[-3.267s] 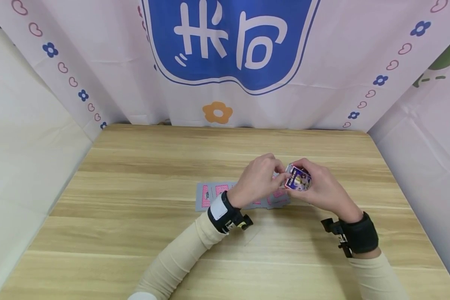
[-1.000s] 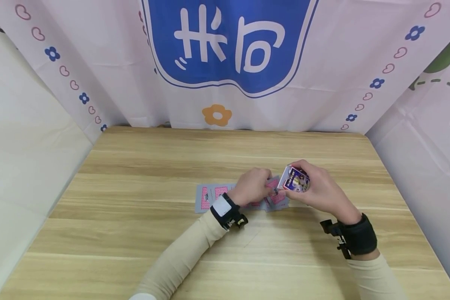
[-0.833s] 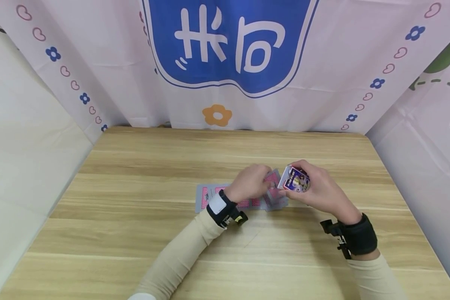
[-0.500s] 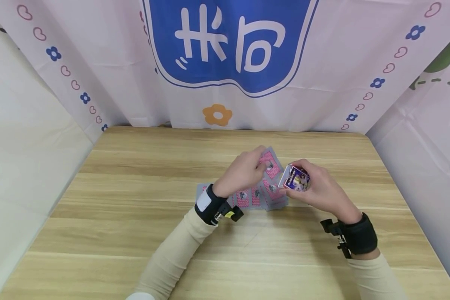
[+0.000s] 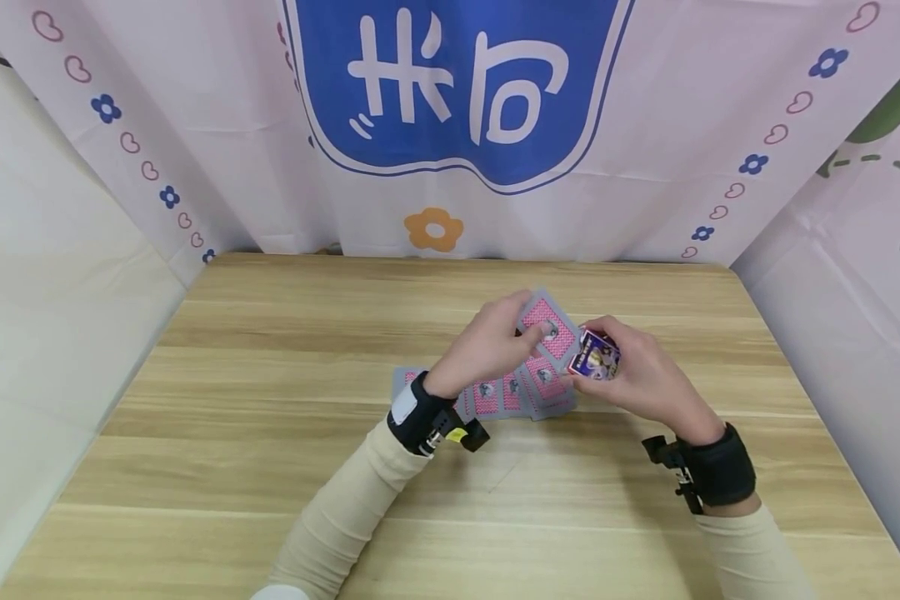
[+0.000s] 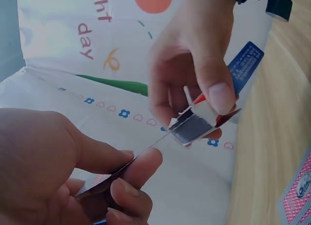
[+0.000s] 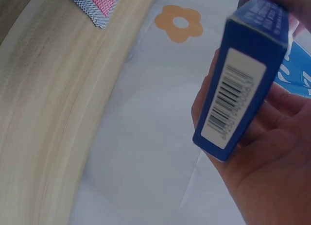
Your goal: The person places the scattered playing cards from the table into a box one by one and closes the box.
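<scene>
My left hand [image 5: 483, 346] pinches a single playing card [image 5: 555, 333], pink-patterned with a grey border, between thumb and fingers. The card's far edge meets the mouth of a small blue card box [image 5: 596, 358], which my right hand [image 5: 648, 379] grips around its sides. Seen in the left wrist view, the card is nearly edge-on and its tip reaches the box's opened end [image 6: 192, 129]. A barcode [image 7: 233, 98] shows on the box's narrow side in the right wrist view. Below the hands, several playing cards [image 5: 487, 402] lie back-up in an overlapping row, partly hidden by my left hand.
The wooden table [image 5: 307, 333] stretches around the hands. A white curtain [image 5: 270, 192] with a blue emblem hangs behind its far edge. White fabric walls [image 5: 67, 292] flank the table on both sides.
My left hand has gone down to the row, pinched a card, and lifted it up and away. The card has since swung over to the box's mouth. My right hand stays nearly still.
</scene>
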A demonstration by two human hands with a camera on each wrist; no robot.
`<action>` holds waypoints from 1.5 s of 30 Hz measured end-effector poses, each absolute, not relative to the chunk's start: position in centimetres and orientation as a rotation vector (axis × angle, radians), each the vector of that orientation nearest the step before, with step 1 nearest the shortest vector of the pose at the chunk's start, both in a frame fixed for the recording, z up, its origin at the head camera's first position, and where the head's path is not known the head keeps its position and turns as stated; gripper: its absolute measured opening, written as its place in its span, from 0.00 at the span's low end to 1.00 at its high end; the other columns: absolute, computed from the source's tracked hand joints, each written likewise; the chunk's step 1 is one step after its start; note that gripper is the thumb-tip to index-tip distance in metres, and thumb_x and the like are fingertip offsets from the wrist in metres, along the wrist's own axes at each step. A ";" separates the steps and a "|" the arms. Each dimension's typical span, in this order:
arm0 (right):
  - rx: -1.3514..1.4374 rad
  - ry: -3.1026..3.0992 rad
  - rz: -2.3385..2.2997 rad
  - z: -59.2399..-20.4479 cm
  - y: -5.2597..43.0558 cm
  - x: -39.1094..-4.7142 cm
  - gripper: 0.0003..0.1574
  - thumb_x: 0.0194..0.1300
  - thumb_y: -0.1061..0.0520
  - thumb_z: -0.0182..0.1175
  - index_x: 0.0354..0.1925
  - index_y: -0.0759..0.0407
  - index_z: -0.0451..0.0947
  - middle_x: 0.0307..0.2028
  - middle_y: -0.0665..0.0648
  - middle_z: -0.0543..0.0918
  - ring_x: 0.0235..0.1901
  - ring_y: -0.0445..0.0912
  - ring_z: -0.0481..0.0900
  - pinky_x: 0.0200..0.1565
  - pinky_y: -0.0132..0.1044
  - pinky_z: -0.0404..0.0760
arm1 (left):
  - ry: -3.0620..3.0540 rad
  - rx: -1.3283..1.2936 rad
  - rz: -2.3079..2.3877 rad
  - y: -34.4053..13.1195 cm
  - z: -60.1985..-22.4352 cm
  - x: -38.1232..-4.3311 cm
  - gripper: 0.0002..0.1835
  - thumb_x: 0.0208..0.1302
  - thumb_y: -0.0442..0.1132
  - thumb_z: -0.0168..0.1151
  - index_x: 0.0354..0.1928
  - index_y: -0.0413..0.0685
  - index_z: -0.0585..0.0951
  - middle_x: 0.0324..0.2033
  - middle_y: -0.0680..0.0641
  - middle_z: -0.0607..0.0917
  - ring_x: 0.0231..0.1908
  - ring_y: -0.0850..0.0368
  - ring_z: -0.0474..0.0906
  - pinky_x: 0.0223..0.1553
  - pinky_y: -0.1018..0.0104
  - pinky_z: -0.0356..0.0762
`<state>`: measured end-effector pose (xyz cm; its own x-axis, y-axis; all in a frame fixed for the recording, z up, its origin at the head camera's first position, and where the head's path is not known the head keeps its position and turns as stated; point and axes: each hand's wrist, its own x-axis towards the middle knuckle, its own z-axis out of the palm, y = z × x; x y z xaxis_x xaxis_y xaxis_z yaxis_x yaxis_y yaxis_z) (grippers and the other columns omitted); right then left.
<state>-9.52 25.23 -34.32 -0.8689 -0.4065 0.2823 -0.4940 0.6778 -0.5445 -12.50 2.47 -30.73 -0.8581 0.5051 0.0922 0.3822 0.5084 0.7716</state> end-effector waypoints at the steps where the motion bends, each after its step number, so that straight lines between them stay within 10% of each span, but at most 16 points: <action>1: 0.744 -2.750 0.951 -34.3 25.2 -9.5 0.41 0.43 0.51 0.75 0.53 0.59 0.69 0.38 0.55 0.79 0.29 0.42 0.75 0.24 0.39 0.80 | 2.604 0.767 1.266 2.5 -30.7 -12.4 0.29 0.69 0.42 0.55 0.66 0.36 0.61 0.37 0.42 0.83 0.23 0.64 0.77 0.32 0.64 0.79; 7: 0.745 -2.752 0.949 -34.2 25.1 -9.4 0.39 0.42 0.52 0.76 0.52 0.58 0.70 0.37 0.54 0.79 0.28 0.42 0.75 0.23 0.38 0.80 | 2.601 0.729 1.339 2.7 -30.9 -12.2 0.26 0.68 0.41 0.57 0.64 0.40 0.65 0.20 0.49 0.80 0.16 0.63 0.75 0.14 0.68 0.72; 26: 0.730 -2.730 0.961 -34.2 25.0 -9.4 0.38 0.44 0.51 0.74 0.52 0.59 0.70 0.36 0.56 0.80 0.28 0.42 0.76 0.23 0.39 0.79 | 2.720 0.771 1.231 4.5 -32.2 -11.2 0.27 0.65 0.43 0.60 0.61 0.37 0.66 0.10 0.54 0.70 0.07 0.64 0.65 0.08 0.73 0.59; 31: 0.713 -2.732 0.958 -34.1 25.0 -9.4 0.40 0.44 0.49 0.75 0.52 0.59 0.69 0.35 0.56 0.80 0.27 0.42 0.75 0.22 0.39 0.79 | 2.711 0.859 1.331 3.9 -31.7 -11.5 0.09 0.70 0.41 0.53 0.38 0.42 0.77 0.11 0.54 0.74 0.12 0.66 0.72 0.10 0.72 0.62; 35: 0.704 -2.725 0.944 -34.1 25.1 -9.4 0.40 0.42 0.51 0.76 0.52 0.60 0.69 0.35 0.56 0.80 0.27 0.42 0.75 0.22 0.39 0.79 | 2.744 0.929 1.347 3.7 -31.5 -11.7 0.18 0.71 0.38 0.49 0.20 0.48 0.71 0.10 0.54 0.70 0.11 0.65 0.68 0.11 0.72 0.60; 45: 0.727 -2.711 0.932 -34.2 25.0 -9.3 0.38 0.43 0.51 0.75 0.51 0.59 0.70 0.36 0.56 0.80 0.28 0.42 0.75 0.23 0.40 0.79 | 2.790 1.006 1.230 4.5 -32.4 -11.4 0.17 0.71 0.40 0.50 0.21 0.50 0.75 0.10 0.55 0.65 0.08 0.63 0.58 0.10 0.73 0.53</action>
<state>-9.32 25.02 -34.19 -0.8634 -0.3890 0.3214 -0.5044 0.6832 -0.5281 -11.38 4.52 -32.42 -0.8015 0.5173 0.3000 0.5705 0.5110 0.6430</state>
